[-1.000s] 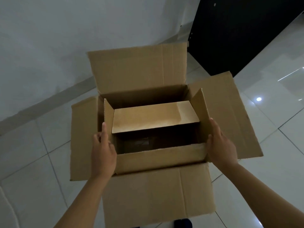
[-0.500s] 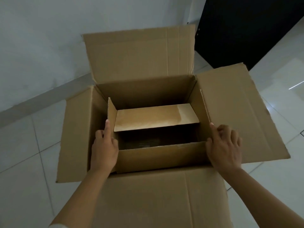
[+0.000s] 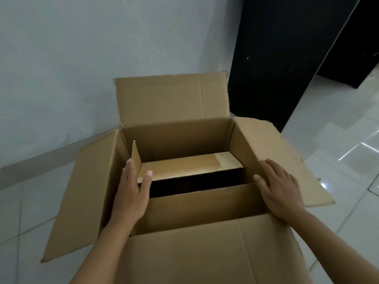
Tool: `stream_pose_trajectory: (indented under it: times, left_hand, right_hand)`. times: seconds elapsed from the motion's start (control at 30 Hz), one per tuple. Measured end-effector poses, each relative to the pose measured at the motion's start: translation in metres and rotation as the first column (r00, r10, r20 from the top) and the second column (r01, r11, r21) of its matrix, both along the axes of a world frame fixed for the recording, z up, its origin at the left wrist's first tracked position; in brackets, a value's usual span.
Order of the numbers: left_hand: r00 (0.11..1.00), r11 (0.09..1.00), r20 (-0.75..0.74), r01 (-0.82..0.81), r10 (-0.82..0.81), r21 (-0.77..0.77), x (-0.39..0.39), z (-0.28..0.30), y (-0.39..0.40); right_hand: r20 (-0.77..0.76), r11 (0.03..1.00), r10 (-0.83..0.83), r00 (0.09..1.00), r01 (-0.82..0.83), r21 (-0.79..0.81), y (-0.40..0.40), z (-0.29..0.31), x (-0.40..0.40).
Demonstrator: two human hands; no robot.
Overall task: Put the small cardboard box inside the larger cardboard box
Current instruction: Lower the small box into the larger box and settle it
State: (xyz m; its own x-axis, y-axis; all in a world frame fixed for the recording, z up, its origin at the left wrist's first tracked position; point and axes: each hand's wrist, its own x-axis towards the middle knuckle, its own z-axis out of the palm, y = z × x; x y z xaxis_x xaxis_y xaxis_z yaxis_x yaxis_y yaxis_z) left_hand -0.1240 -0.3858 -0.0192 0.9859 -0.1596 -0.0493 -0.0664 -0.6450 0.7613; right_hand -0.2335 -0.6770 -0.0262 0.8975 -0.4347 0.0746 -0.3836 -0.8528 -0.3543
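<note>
Cardboard on cardboard here, and the left hand (image 3: 131,193) is the one with a grip: fingers outside the small cardboard box's (image 3: 190,167) upright left flap (image 3: 136,158), thumb hooked over onto the folded-in far flap, a loose pinch on that corner. The right hand (image 3: 281,191) has hold of nothing; it lies flat and spread, palm down, on the right wall of the larger cardboard box (image 3: 176,138) where that wall meets its splayed right flap (image 3: 287,160).

The small box sits down inside the larger one, top below the big rim, near wall facing the camera, its mouth half open with a dark gap between the two long flaps. So this reads as the last stretch of the lowering, the box settling or about settled. What comes next, I'd judge, is simply letting go with the left, lifting both hands clear without dragging that flap up, perhaps a nudge to square it.

Hard to call: whether the small box rests on the floor of the big one, since its base is hidden. Its right flap is hidden too, and the dark interior shows nothing. The near flap (image 3: 205,253) of the large box runs off the bottom edge, as do both forearms. White tiled floor (image 3: 338,140) all around.
</note>
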Motion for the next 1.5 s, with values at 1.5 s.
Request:
stream_pose_trajectory:
  times: [1.5]
  left_hand:
    - [0.78,0.748,0.296,0.306,-0.552,0.589,0.088,-0.002,-0.056]
  right_hand:
    - [-0.098,0.983,0.18,0.979,-0.175,0.05,0.069,0.012,-0.025]
